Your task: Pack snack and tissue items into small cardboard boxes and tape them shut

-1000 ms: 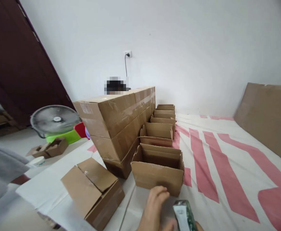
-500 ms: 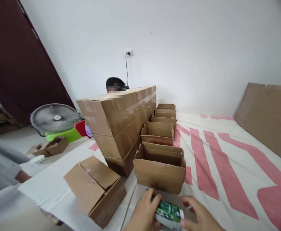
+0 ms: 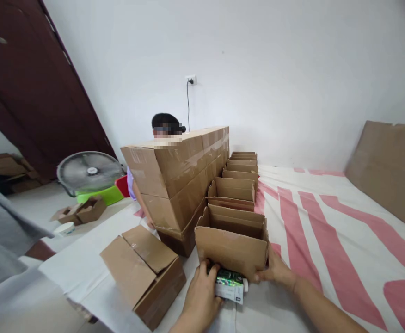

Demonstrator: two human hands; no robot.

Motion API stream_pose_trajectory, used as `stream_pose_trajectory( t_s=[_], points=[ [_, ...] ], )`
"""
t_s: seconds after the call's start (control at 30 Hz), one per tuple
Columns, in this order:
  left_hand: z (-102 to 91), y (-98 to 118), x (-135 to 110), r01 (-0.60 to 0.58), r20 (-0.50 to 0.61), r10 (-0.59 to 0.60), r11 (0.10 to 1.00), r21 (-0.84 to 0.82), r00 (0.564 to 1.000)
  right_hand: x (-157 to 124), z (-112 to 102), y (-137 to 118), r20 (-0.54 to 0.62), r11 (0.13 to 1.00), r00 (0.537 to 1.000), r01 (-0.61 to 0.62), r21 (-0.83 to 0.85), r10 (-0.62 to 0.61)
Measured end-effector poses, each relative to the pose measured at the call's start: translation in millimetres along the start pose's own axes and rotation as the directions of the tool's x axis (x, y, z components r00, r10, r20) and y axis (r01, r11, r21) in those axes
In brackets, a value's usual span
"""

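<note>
A small green and white packet (image 3: 230, 284) lies on the cloth against the front wall of the nearest open cardboard box (image 3: 233, 243). My left hand (image 3: 200, 296) is curled round the packet's left end. My right hand (image 3: 274, 270) grips the box's lower right corner, fingers tucked behind it. This box is the first in a row of open boxes (image 3: 239, 178) running away from me.
A tall stack of sealed cartons (image 3: 178, 175) stands left of the row, another person behind it. A closed box (image 3: 143, 273) lies tilted at front left. A fan (image 3: 89, 172), green tub, small box and tape roll are further left. Flat cardboard (image 3: 389, 171) leans at right. A grey sleeve shows at left.
My hands moved forward with the packet to the nearest box. My right hand left the packet and took the box's corner. The view shifted closer.
</note>
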State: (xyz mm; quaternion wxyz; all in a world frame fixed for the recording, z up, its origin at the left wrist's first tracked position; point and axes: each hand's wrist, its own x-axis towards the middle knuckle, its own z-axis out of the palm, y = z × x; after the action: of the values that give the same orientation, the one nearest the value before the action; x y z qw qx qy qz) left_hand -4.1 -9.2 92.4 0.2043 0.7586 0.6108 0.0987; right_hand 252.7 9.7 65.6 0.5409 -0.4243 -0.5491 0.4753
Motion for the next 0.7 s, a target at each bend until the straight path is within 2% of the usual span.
stream_pose_trajectory(
  t_s=[0.07,0.2,0.4,0.57,0.7],
  points=[
    [-2.0,1.7,2.4,-0.006,0.001,0.006,1.000,-0.008,1.000,2.3,1.3,3.9,0.049,1.000,0.999,0.012,-0.004,-0.012],
    [-4.2,6.3,8.1,-0.015,-0.005,0.015,1.000,-0.010,1.000,8.2,-2.6,9.9,0.062,0.999,0.998,0.027,0.023,-0.029],
    [0.2,11.0,26.7,-0.047,-0.045,0.045,0.998,-0.044,0.998,24.7,-5.1,3.0,-0.008,0.997,0.998,0.055,0.051,-0.055],
    [0.9,15.1,44.5,-0.014,-0.083,0.009,0.998,-0.057,0.997,33.6,1.1,-7.6,-0.040,0.997,0.998,0.047,0.057,-0.045],
    [1.5,15.6,47.5,0.007,-0.092,-0.014,0.997,-0.071,0.996,34.6,1.8,4.7,-0.029,0.999,0.999,0.045,0.010,-0.045]
  ],
)
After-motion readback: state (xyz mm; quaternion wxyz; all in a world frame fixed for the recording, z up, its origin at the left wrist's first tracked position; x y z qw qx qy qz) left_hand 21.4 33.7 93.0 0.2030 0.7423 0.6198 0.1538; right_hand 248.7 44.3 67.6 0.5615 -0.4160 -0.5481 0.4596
